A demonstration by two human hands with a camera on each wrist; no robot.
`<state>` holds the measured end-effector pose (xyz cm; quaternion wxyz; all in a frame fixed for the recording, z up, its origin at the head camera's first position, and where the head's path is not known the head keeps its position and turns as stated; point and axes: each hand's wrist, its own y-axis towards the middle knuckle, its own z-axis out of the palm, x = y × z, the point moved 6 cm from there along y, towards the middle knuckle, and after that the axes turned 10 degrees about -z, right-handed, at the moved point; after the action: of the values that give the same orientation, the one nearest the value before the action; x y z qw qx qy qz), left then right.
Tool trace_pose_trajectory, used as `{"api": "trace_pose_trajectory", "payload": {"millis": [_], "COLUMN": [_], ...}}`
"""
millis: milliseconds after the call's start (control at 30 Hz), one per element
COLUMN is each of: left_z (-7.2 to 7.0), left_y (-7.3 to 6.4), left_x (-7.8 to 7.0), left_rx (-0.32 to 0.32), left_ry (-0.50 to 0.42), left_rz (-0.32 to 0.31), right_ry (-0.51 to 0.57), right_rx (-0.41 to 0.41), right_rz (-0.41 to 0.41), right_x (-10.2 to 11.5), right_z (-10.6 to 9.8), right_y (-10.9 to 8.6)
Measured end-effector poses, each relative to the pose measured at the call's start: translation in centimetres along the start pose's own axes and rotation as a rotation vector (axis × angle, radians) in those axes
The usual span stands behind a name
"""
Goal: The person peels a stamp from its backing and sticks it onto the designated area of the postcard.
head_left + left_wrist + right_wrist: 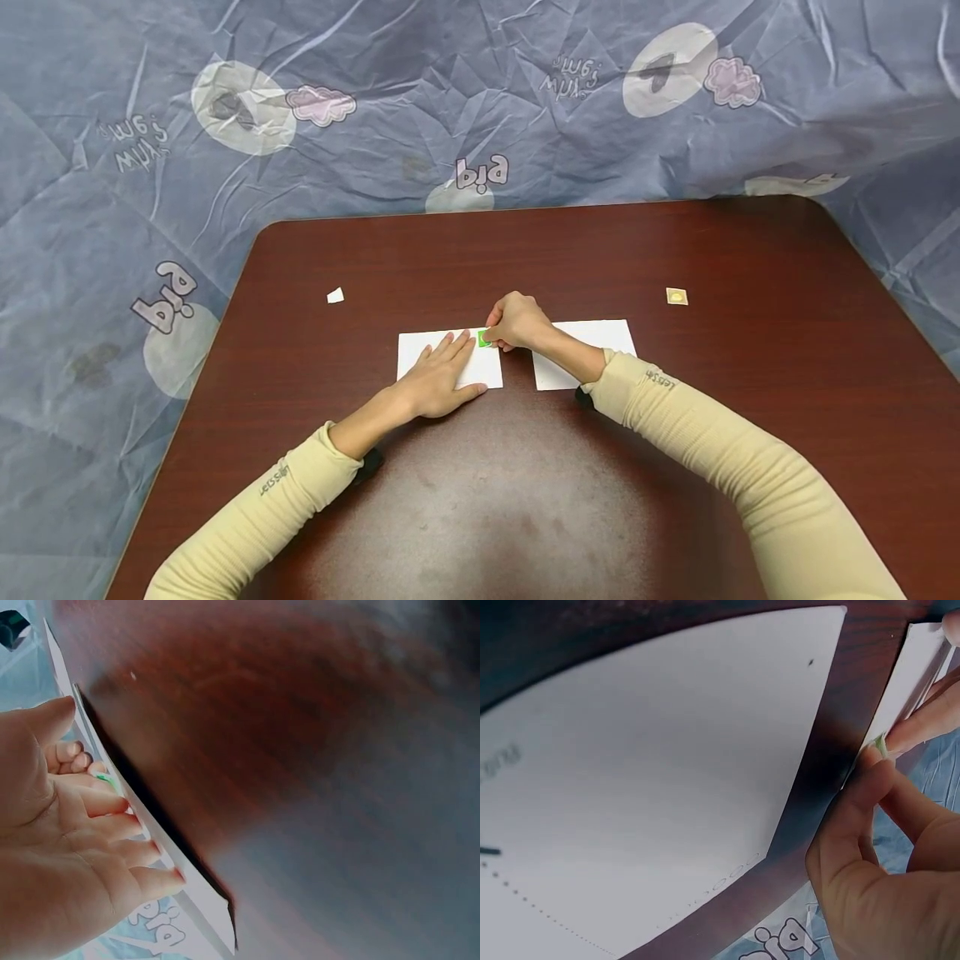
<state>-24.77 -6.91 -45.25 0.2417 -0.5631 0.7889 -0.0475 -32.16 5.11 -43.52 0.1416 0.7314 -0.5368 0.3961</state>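
Two white paper cards lie side by side on the table. On the left card point(489, 373) my left hand point(438, 385) rests palm down, fingers straight and spread a little, thumb near its lower right corner. My right hand point(520, 323) reaches over the right card point(596, 335) to the left card's upper right corner. There, its thumb and fingertips pinch a small green square of paper point(482, 338) with a pale mark. The right wrist view shows this green piece point(880, 744) slightly bent at the fingertips, close to the card. The right forearm hides part of the right card.
A small white paper scrap point(335, 296) lies farther back on the left. A small beige square with a yellow mark point(677, 297) lies at the back right. Behind the brown table point(525, 508) hangs a wrinkled blue printed cloth point(420, 92).
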Motion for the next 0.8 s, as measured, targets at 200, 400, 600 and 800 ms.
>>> {"api": "trace_pose_trajectory", "payload": {"millis": [200,400,600,800], "left_z": [-0.03,0.03,0.1,0.26], "left_y": [-0.04,-0.1,-0.11,0.03], "left_x": [-0.07,-0.14,-0.12,-0.06], "left_rx": [-0.004,-0.008,-0.006,-0.006], "left_ry": [0.01,0.039,0.053,0.081], "left_rz": [0.002,0.008,0.008,0.001], "right_ry": [-0.016,-0.019,0.002,-0.01], "right_rx": [-0.003,0.005,0.0,-0.002], "right_rz": [0.004,0.012,0.022,0.028], "right_x": [0.15,0.12,0.07,0.17], "right_z": [0.01,0.05,0.11,0.03], "right_y": [0.0,0.06,0.19,0.18]}}
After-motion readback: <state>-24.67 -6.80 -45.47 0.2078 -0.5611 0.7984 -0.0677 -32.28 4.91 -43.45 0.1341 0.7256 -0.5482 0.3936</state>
